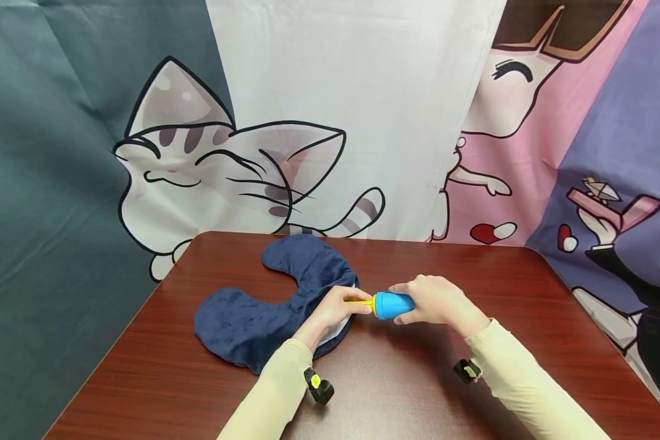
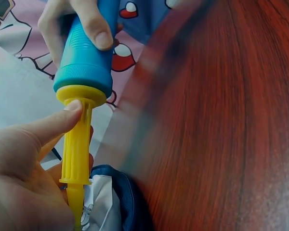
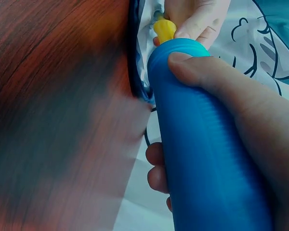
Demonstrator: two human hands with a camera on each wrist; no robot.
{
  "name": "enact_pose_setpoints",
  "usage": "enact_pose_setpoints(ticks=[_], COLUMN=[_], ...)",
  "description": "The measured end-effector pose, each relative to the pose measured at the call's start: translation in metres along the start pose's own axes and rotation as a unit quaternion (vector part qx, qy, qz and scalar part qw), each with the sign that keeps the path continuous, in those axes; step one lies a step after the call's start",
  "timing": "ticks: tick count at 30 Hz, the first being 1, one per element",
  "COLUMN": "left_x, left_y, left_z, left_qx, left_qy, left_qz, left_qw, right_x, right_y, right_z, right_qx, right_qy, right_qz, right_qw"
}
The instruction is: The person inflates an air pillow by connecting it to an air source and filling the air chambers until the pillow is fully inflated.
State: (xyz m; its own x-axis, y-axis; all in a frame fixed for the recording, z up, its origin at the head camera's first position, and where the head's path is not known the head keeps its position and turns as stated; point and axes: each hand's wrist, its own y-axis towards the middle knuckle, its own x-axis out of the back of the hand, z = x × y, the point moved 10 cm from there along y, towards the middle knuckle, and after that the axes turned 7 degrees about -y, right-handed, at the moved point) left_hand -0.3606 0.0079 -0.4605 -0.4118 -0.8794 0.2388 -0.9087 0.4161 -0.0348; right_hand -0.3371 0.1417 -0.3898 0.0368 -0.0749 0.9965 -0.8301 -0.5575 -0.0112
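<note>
A blue hand air pump (image 1: 394, 305) with a yellow nozzle (image 2: 77, 149) is held level above the table. My right hand (image 1: 434, 299) grips its blue barrel, thumb along the top near the front collar in the right wrist view. My left hand (image 1: 338, 308) pinches the yellow nozzle just below the collar, thumb on one side and fingers behind. The nozzle tip points into the open side of a navy U-shaped neck pillow (image 1: 242, 324), where white inner lining (image 2: 103, 202) shows. A clear valve piece (image 3: 158, 15) sits by the nozzle there, partly hidden by my left hand.
The pillow lies on a reddish-brown wooden table (image 1: 418, 391), left of centre, its curve toward my hands. A cartoon-printed cloth (image 1: 385, 110) hangs right behind the table's back edge. Small black cameras (image 1: 319, 386) are strapped at both wrists.
</note>
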Motion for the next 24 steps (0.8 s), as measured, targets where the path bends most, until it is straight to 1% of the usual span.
enact_pose_setpoints(ticks=[6, 12, 18, 21, 24], left_x=[0.002, 0.003, 0.001, 0.001, 0.002], left_y=[-0.001, -0.004, -0.004, -0.004, -0.004], left_z=[0.004, 0.009, 0.015, 0.016, 0.016], left_qx=[0.010, 0.015, 0.027, 0.033, 0.027], left_qy=[-0.002, -0.019, -0.039, -0.034, -0.025], left_qz=[-0.001, -0.001, 0.002, 0.000, 0.000], left_qw=[0.9999, 0.9997, 0.9989, 0.9989, 0.9993], right_x=[0.004, 0.003, 0.010, 0.015, 0.017], right_y=[-0.005, -0.016, -0.031, -0.039, -0.048], right_z=[-0.002, -0.015, -0.027, -0.033, -0.039], right_qx=[0.001, -0.007, -0.008, -0.013, -0.021], right_qy=[-0.005, -0.001, 0.003, 0.002, 0.001], right_qz=[0.002, 0.018, 0.016, 0.014, 0.016], right_qw=[1.000, 1.000, 1.000, 1.000, 1.000])
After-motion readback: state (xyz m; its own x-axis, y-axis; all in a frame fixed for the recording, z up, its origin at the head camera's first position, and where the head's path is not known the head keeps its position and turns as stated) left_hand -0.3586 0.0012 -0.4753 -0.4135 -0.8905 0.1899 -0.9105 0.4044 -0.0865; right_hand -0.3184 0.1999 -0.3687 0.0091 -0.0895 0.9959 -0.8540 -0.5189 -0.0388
